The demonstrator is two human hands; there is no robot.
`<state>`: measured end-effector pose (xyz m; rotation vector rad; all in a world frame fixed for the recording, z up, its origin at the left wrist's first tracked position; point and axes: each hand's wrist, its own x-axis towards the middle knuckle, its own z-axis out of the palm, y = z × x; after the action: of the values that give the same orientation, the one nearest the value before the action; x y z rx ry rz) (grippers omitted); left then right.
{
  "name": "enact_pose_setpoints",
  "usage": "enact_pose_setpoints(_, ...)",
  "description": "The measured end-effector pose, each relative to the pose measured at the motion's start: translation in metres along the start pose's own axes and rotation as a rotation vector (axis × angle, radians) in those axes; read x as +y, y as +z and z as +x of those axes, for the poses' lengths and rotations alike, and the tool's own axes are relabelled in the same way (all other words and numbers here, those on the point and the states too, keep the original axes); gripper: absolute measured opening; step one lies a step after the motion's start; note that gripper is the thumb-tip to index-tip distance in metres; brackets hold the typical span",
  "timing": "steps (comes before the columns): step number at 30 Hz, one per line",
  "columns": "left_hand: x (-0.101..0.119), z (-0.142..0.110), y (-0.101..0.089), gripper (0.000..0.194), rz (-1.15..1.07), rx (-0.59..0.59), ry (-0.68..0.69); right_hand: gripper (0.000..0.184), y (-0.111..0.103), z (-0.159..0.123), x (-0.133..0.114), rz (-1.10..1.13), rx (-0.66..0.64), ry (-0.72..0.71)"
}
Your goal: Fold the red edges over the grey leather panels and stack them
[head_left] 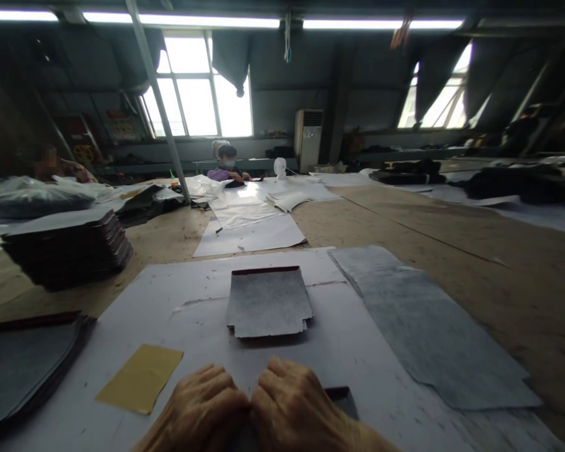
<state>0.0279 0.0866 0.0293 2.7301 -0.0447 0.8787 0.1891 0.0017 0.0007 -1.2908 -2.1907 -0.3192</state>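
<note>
My left hand and my right hand are side by side at the bottom of the view, fingers curled and closed, thumbs hidden. Both press on a grey fabric piece, mostly covered by them; its dark-edged corner shows beyond my right hand. Just ahead lies a small stack of grey fabric pieces with a dark red folded edge and notched lower corners. To the left of my left hand is a yellow card. White paper is spread under all of this.
Larger grey fabric sheets lie at right. At left are a dark-edged stack of panels and a tall pile of pieces. A slanted pole rises from the table. A co-worker sits at the far side, another person at far left.
</note>
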Motion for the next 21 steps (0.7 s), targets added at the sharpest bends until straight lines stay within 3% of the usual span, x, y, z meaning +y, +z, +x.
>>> enact_pose_setpoints(4, 0.006, 0.0, -0.002, 0.018, 0.016, -0.083, -0.122, 0.013, -0.007, 0.002, -0.003, -0.014, -0.053, 0.038)
enact_pose_setpoints(9, -0.006, -0.015, 0.002, 0.017, 0.043, -0.058, -0.18, 0.013, -0.037, 0.0, 0.004, 0.014, -0.186, 0.158)
enact_pose_setpoints(17, -0.009, -0.013, -0.006, 0.019, 0.054, -0.043, -0.219, 0.02, -0.085, -0.042, 0.024, 0.096, -0.254, 0.38)
enact_pose_setpoints(21, -0.011, -0.012, -0.006, 0.026, 0.019, -0.095, -0.467, 0.021, -0.085, -0.053, 0.019, 0.189, -0.175, 0.538)
